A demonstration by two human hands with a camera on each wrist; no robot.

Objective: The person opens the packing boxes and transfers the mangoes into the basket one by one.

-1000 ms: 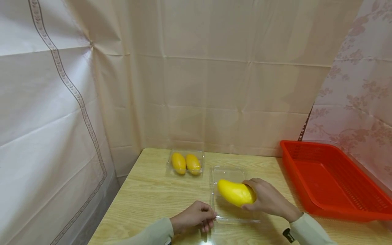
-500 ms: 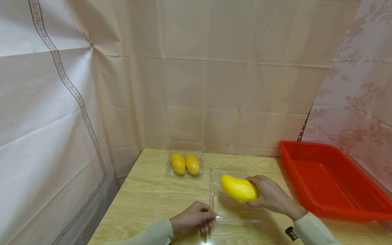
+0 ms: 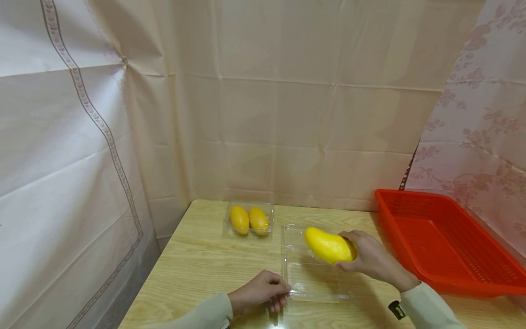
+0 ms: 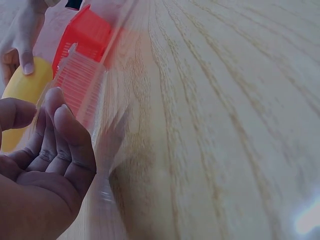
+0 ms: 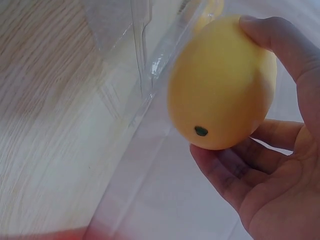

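My right hand (image 3: 371, 260) grips a large yellow mango (image 3: 328, 246) around one end and holds it over the clear plastic container (image 3: 312, 289). The right wrist view shows the thumb on one side of the mango (image 5: 220, 85), the fingers curled under the other, and a small green spot at its end. The transparent container lies unfolded on the table. At its near left corner, my left hand (image 3: 263, 291) pinches the edge between thumb and index finger, while the other fingers curl loosely. In the left wrist view, the left hand (image 4: 50, 155) partly covers the mango.
A smaller clear box (image 3: 228, 228) with two orange-yellow mangoes (image 3: 240, 220) stands at the table's back left. On the right is a red plastic basket (image 3: 394, 242). Cloth (image 3: 279, 114) hangs behind the wooden table (image 3: 197, 265) and along both sides.
My right hand has moved the mango up and to the right, away from my left hand. The left hand and the container have stayed in place.
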